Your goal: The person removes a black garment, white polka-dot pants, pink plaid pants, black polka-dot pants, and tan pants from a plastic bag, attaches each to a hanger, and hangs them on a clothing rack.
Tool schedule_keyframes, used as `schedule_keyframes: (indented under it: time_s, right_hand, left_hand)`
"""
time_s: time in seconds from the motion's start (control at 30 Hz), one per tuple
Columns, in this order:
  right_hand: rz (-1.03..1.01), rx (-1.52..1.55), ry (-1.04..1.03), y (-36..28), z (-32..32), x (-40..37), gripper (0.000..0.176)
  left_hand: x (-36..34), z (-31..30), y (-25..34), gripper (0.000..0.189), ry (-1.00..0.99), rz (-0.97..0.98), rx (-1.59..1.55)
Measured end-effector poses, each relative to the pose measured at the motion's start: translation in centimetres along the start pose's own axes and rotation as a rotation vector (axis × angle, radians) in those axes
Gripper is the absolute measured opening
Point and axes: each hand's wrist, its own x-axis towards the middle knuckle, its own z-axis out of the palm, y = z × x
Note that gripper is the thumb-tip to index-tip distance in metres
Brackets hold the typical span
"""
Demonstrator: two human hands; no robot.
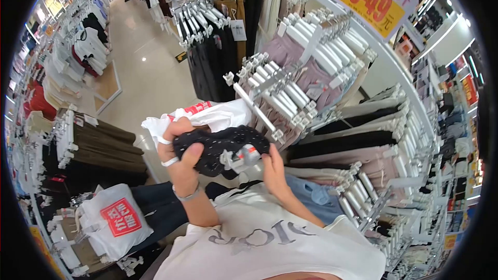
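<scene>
Black cloth [208, 148], soft, bunched and flecked with white, stretches lengthwise left to right before the white shirt [311, 254]. The left hand [181, 159] grips one end, thumb on top; the right hand [275, 170] touches the other, its hold unclear. Pale, shiny plastic [248, 155] lies against the folds.

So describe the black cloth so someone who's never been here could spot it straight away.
Find the white shirt with large grey letters at the bottom of the view. Just above it, bunched between the left hand and right hand, is the black cloth. Its small white flecks set it apart from the red-printed white bag beyond and the plain black garments hanging farther off.
</scene>
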Motion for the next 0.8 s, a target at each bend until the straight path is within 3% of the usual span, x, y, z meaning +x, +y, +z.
schedule_keyframes:
  time_s: [0.07,0.13,0.27,0.43,0.57,0.67,0.7,0.8]
  right_hand:
    - [-0.103,0.001,-0.126,-2.5,0.8,2.9,0.036]
    - [-0.269,-0.012,-0.176,-3.8,2.2,5.3,0.042]
    - [-0.552,-0.223,-0.095,-5.5,5.2,10.9,0.048]
    - [-0.561,-0.485,-0.030,-6.2,9.5,15.6,0.040]
    - [-0.368,-0.859,0.147,-5.4,13.3,17.9,0.053]
    - [0.032,-1.051,-0.022,-4.3,14.0,19.3,0.044]
    - [-0.016,-0.957,0.026,-3.4,13.7,19.6,0.040]
    - [0.091,-0.956,0.087,-4.3,13.8,20.4,0.040]
  left_hand:
    - [2.0,-0.3,-0.4,0.033,0.113,-0.039,-0.006]
    - [4.3,-0.7,-0.9,0.033,0.110,-0.008,-0.255]
    - [8.9,-3.8,-1.3,0.030,-0.019,-0.177,-0.521]
    - [16.6,-7.2,-3.8,0.030,-0.222,-0.235,-0.622]
    - [22.8,-8.3,-3.5,0.033,-0.209,-0.333,-0.509]
    - [25.5,-10.3,-4.7,0.034,-0.299,-0.374,-0.493]
    - [26.2,-10.5,-4.9,0.036,-0.290,-0.352,-0.409]
    - [28.7,-12.5,-5.3,0.038,-0.358,-0.437,-0.401]
